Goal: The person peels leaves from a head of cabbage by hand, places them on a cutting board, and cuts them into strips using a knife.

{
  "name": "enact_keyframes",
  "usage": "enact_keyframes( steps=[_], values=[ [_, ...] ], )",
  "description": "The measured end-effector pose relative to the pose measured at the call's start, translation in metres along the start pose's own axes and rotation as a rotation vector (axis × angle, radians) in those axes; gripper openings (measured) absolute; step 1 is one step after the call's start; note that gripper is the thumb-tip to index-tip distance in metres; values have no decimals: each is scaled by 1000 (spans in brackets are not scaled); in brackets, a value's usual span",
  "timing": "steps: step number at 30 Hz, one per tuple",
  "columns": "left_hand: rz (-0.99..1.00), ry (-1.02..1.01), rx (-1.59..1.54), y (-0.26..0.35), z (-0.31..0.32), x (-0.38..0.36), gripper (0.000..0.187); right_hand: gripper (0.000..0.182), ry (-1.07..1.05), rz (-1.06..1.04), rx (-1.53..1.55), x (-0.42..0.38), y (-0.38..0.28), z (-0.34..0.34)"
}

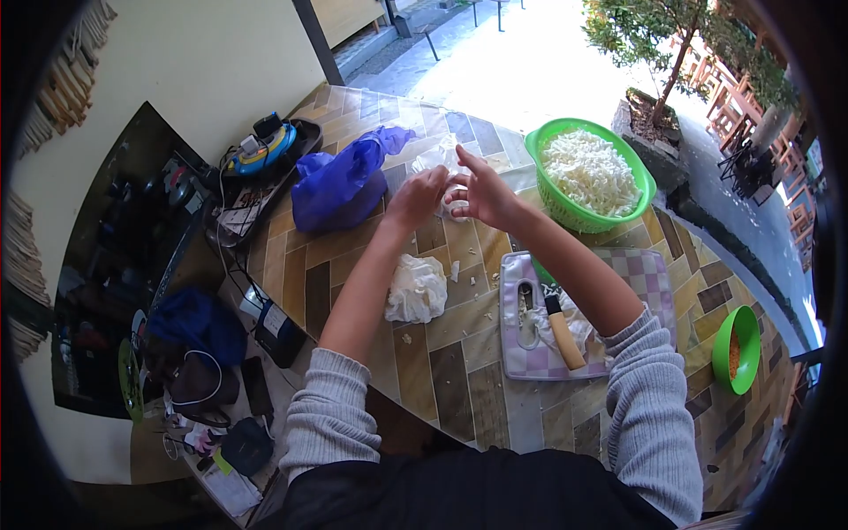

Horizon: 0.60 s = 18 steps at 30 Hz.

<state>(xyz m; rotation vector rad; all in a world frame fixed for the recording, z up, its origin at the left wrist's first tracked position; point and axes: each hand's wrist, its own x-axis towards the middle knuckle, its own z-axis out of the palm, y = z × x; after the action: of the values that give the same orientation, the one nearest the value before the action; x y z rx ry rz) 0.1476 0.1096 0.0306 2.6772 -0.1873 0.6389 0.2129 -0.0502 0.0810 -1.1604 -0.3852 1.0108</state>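
My left hand [419, 198] is closed at a clear plastic bag [435, 159] on the far part of the table, its fingers pinched together. Beside it, my right hand [484, 190] has its fingers spread, with part of the bag behind them. A blue plastic bag [340, 185] lies left of my hands. Nearer to me is a crumpled whitish bundle [416, 289]. On a checkered cutting board [649, 283], partly under my right forearm, rests a knife with a light wooden handle [565, 334]. White shreds fill a green basket [587, 177] at the right.
A green bowl [735, 350] with orange contents stands at the table's right edge. Scraps dot the tiled tabletop [459, 389]. A black tray [252, 190] with a power strip, a dark screen [124, 265] and a cluttered side surface are at the left.
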Motion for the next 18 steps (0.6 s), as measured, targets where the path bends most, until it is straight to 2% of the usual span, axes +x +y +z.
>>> enact_keyframes(
  steps=[2,3,7,9,11,18],
  values=[
    [-18,-18,-50,5,-5,1,17,68,16,-8,122,-3,-1,-3],
    [-29,-29,-75,10,-9,2,17,60,84,-40,61,-8,-3,-3],
    [1,-76,-201,28,-24,4,19,47,103,-187,-376,-9,-5,-20],
    [36,-85,-277,36,-32,3,17,48,92,-300,-549,-8,-1,-25],
    [-8,-73,-221,45,-37,1,18,46,147,-458,-672,0,8,-30],
    [-25,-60,-17,42,-29,-4,16,40,295,-601,-867,-19,3,-8]
  ],
)
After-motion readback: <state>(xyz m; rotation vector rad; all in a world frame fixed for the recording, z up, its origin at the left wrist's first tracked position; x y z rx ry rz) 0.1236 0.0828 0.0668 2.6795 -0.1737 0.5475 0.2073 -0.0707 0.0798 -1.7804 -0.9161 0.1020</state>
